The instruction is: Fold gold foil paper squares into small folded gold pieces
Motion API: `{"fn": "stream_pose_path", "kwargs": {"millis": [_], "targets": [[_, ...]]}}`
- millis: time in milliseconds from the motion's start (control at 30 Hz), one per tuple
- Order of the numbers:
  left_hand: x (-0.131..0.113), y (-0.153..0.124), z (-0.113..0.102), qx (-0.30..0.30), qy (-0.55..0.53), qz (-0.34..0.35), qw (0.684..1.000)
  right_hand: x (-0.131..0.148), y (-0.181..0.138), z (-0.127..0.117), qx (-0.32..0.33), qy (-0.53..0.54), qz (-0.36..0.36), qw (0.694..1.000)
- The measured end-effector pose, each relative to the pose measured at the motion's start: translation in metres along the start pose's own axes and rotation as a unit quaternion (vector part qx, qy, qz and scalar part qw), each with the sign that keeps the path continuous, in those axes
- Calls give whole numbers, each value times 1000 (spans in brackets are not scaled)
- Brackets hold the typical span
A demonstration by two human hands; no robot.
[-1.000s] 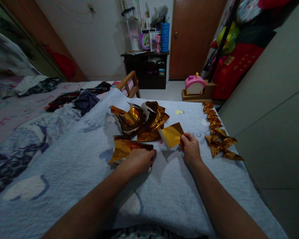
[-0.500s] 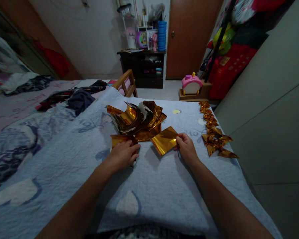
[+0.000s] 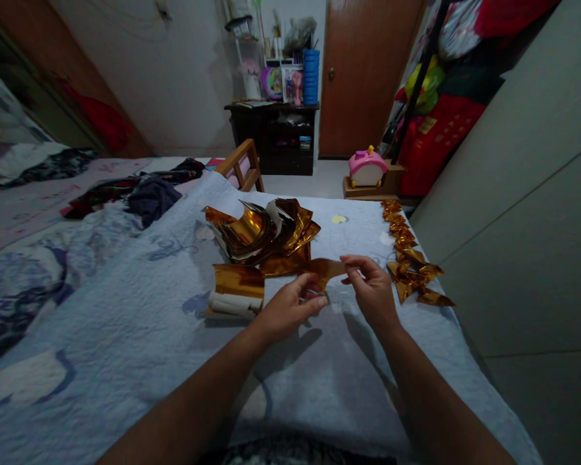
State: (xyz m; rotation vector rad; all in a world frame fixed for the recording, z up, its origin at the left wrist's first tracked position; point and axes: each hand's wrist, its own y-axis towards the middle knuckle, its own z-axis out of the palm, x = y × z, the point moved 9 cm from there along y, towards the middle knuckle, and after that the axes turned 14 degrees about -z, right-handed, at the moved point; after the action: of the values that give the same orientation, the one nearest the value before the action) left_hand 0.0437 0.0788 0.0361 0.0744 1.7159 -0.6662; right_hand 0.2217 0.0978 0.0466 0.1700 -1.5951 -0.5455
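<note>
A single gold foil sheet (image 3: 325, 269) is held between both hands above the pale blue quilt (image 3: 319, 381). My left hand (image 3: 290, 307) pinches its near left edge, and my right hand (image 3: 372, 287) pinches its right end with fingers curled. Just behind lies a fanned pile of curled gold sheets (image 3: 264, 232). To the left of my left hand rests a small stack of gold sheets (image 3: 235, 290) with white undersides showing.
A row of folded gold pieces (image 3: 409, 258) runs along the quilt's right edge beside a grey wall panel (image 3: 513, 213). Dark clothes (image 3: 135, 190) lie at the back left. A wooden chair (image 3: 242, 165), a pink toy (image 3: 365, 166) and a dark shelf unit (image 3: 275, 135) stand beyond the bed.
My left hand left the small stack and moved right to take the sheet's left edge. The sheet, held only by my right hand before, is now gripped by both and seen more edge-on.
</note>
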Motion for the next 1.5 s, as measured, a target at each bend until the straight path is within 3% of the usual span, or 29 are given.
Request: {"fn": "stream_pose_path", "kwargs": {"millis": [100, 200, 300, 367, 467, 567, 800, 933, 1267, 1500], "targets": [[5, 19, 6, 60, -223, -21, 973, 24, -5, 9, 59, -9, -78, 995], [15, 33, 1, 55, -328, -58, 941, 32, -16, 21, 144, -21, -120, 982], [25, 44, -1, 40, -324, -83, 941, 28, -27, 33, 215, -50, -133, 966], [33, 49, -9, -10, -316, -80, 945, 21, -32, 39, 250, -60, -121, 959], [40, 53, -20, -79, -277, -62, 956, 6, -39, 48, 293, -58, -80, 951], [42, 54, -24, -110, -197, -43, 973, -9, -45, 53, 328, -48, -26, 943], [33, 49, -22, -145, -23, 24, 989, -34, -47, 47, 311, 3, 82, 947], [34, 50, -14, -130, 34, 58, 989, -34, -44, 46, 305, 12, 82, 949], [46, 58, -17, -101, -42, 46, 993, -35, -39, 43, 258, -21, 71, 963], [48, 60, -18, -85, -89, 47, 991, -37, -39, 44, 264, -56, 50, 962]]}}
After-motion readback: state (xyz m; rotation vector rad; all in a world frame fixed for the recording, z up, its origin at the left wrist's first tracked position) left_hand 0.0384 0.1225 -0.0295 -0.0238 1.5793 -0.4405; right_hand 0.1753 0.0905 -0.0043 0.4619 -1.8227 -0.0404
